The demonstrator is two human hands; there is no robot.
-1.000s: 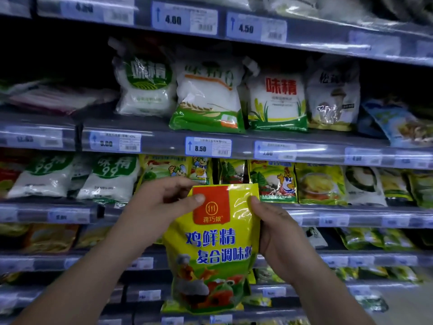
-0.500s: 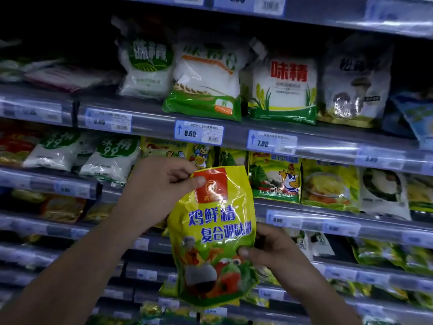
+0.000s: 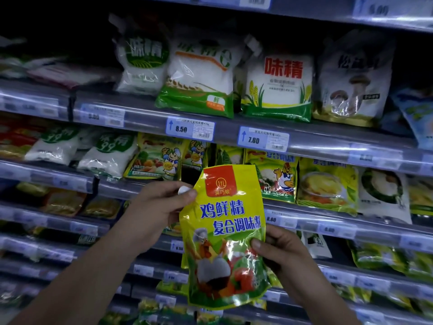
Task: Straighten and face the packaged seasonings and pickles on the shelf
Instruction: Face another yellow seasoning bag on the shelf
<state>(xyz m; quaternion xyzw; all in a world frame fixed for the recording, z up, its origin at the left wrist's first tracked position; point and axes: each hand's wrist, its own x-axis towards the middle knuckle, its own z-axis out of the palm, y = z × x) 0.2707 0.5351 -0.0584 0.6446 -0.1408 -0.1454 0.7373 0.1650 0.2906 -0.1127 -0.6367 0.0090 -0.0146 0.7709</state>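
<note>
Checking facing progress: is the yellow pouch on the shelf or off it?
Off it: the left hand pinches the yellow pouch at the top, the right hand grips its lower side.

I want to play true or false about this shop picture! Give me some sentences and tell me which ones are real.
1. Both hands hold the yellow pouch. True: the left hand pinches its top corner and the right hand grips its lower side.
2. The yellow pouch lies on the floor. False: it is held up in front of the shelves.
3. One price tag reads 8.50. True.
4. The white bag with red characters lies flat on its face. False: it stands upright, front facing out.
5. The pouch shows a fish. False: it shows a chicken in a chef's hat.
</note>
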